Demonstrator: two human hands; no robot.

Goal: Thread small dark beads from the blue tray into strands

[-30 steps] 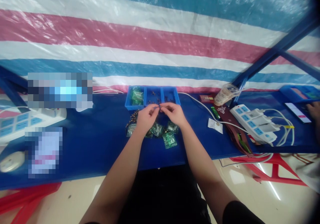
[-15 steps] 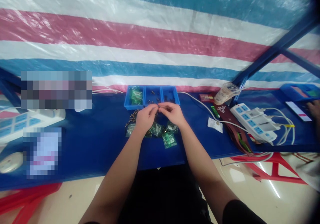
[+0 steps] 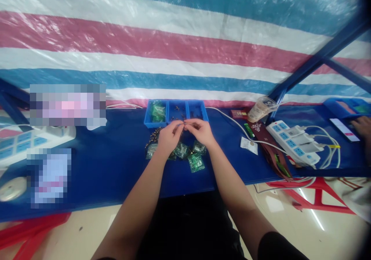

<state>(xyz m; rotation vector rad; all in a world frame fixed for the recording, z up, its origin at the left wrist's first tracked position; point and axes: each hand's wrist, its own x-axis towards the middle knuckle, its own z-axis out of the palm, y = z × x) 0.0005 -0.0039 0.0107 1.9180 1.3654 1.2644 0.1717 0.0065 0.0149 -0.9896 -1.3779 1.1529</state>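
My left hand (image 3: 169, 137) and my right hand (image 3: 200, 131) meet at the fingertips, both pinched on a tiny dark part too small to name. Just beyond them stands a blue tray (image 3: 147, 124) with three compartments: green plastic packets (image 3: 158, 111) in the left one, small dark metal pieces (image 3: 177, 108) in the middle, and a few dark bits in the right. Beside my left hand lies a pile of small brownish metal parts (image 3: 155, 135). Below my hands, several clear bags with green contents (image 3: 196, 162) rest on the blue table.
To the right are a plastic cup (image 3: 259, 109), a white sachet (image 3: 248, 145), a brown strap (image 3: 268, 152) and a power strip (image 3: 293, 142) with cables. Another person's hand (image 3: 363, 126) is near a phone (image 3: 344, 130). A second power strip (image 3: 34, 139) lies left.
My hands stay together in nearly the same place, with only a slight shift of the fingers. At the far right, the other person's hand has moved slightly left.
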